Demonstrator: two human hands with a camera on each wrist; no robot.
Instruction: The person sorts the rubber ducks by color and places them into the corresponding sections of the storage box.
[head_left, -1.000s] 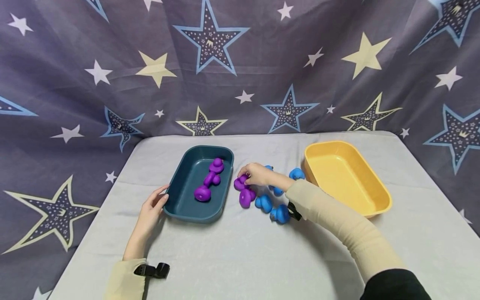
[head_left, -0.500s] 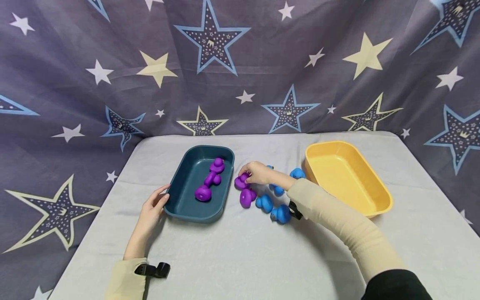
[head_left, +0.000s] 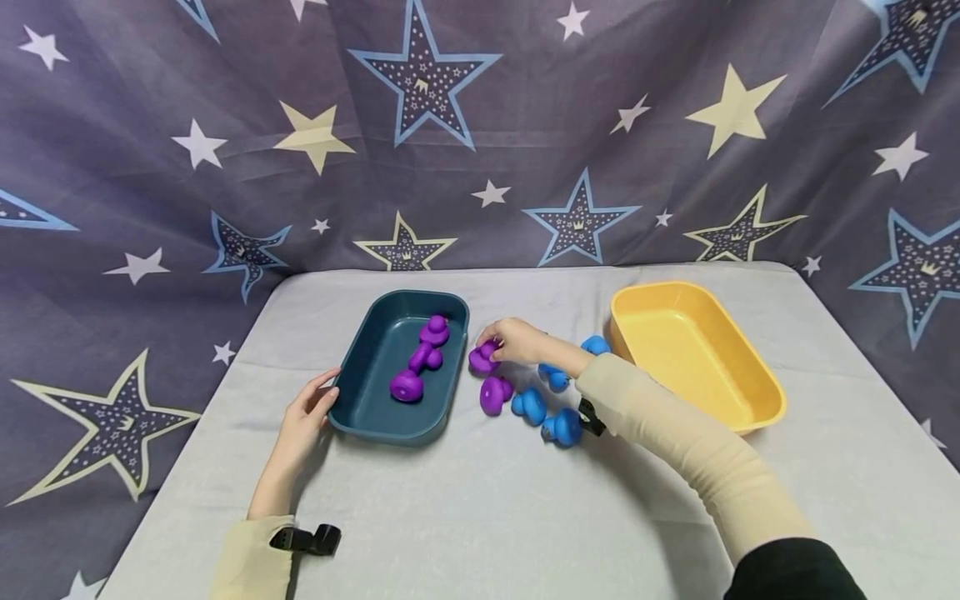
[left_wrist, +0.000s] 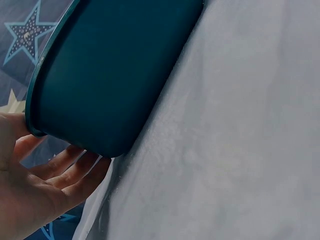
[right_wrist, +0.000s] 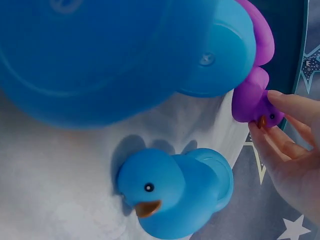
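Note:
In the head view my right hand [head_left: 517,340] pinches the head of a purple rubber duck [head_left: 483,357] between thumb and fingers, just right of the dark teal tray [head_left: 397,435]. The right wrist view shows the duck's orange beak and eye beside the thumb. A second purple duck [head_left: 492,396] lies right below it in the head view. Three purple ducks [head_left: 407,386] lie in a line inside the tray. My left hand [head_left: 302,421] rests against the tray's near left corner, its fingers lightly bent along the outer wall [left_wrist: 95,105].
Several blue rubber ducks [head_left: 564,427] lie around and under my right forearm; one blue duck [right_wrist: 170,190] shows whole in the right wrist view. A yellow tray [head_left: 697,358] stands at the right of the white-covered table [head_left: 450,525]. A star-patterned cloth [head_left: 480,108] hangs behind.
My right hand has shifted slightly up in the head view with the purple duck, now covering a blue duck behind it. The left hand and the tray hold their place.

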